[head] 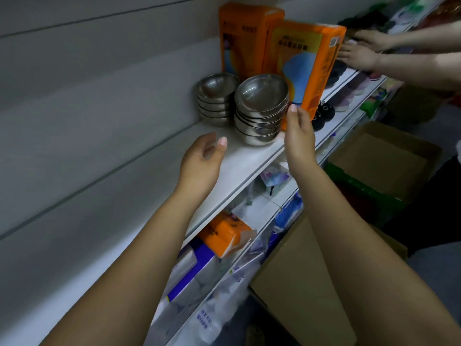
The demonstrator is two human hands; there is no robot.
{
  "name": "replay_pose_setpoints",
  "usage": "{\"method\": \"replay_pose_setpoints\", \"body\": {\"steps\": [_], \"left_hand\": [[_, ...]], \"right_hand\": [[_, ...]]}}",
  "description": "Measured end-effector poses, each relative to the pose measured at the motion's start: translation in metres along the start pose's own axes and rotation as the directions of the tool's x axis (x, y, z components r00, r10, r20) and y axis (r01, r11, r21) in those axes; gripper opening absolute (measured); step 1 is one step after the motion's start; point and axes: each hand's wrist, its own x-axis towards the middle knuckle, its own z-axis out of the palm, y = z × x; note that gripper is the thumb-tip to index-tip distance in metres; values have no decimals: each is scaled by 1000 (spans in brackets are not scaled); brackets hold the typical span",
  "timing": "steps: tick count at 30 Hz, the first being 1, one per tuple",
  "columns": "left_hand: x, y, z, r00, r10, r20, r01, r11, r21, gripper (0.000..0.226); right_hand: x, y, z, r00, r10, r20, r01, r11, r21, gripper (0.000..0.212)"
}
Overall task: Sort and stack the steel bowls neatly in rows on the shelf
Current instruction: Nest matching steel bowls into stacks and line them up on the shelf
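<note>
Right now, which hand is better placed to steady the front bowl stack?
Probably right: the right hand is beside the front stack, close to its top rim. The left hand hovers over the shelf, farther off.

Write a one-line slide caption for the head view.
Back stack and front stack of steel bowls on a white shelf beside orange packs; left hand and right hand hover open nearby.

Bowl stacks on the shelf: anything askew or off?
Front stack: the upper bowls sit tilted, rims not parallel with those below, so it looks unevenly nested. Back stack looks tidier.
</note>
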Motion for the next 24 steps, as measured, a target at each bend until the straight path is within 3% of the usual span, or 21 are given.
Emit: {"method": "replay_pose_setpoints", "body": {"steps": [10, 16, 24], "left_hand": [[74, 21, 55, 998, 3, 67, -1, 999, -33, 46], [89, 2, 77, 991, 127, 34, -126, 992, -28, 55], [95, -2, 79, 996, 82, -43, -82, 997, -3, 54]], "right_hand": [[64, -1, 3, 985, -30, 169, 37, 999, -40, 54], [77, 12, 3, 988, -20, 151, 34, 995, -90, 44], [82, 16, 6, 984, -14, 175, 20, 999, -30, 47]]}}
